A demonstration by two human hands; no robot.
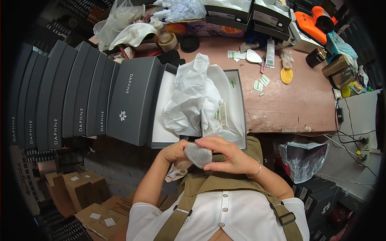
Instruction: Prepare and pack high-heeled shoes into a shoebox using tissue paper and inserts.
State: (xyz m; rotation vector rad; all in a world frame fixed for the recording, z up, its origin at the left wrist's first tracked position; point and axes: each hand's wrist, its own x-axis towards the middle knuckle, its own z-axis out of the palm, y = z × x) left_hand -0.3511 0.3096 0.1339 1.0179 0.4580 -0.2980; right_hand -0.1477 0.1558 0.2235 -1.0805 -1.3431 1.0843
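Close to my body, in front of the table edge, I hold a pale shoe (200, 156) with a greyish, speckled surface facing up. A beige strap-like part (176, 173) hangs below it on the left. My left hand (173, 152) is closed around its left side. My right hand (227, 156) grips the other side, thumb below and fingers over the top. Just beyond my hands lies an open shoe box (240, 96), dark outside and white inside. Crumpled white tissue paper (187, 98) fills much of it, and a small printed packet (222, 114) lies among the wrapping.
Dark grey shoe boxes (130, 100) stand in a row at the left. Across the table (289, 108) lie a tube (270, 54), a yellow oval pad (286, 75) and small packets (258, 85). An orange tool (315, 26) sits far right; cartons (102, 221) are at lower left.
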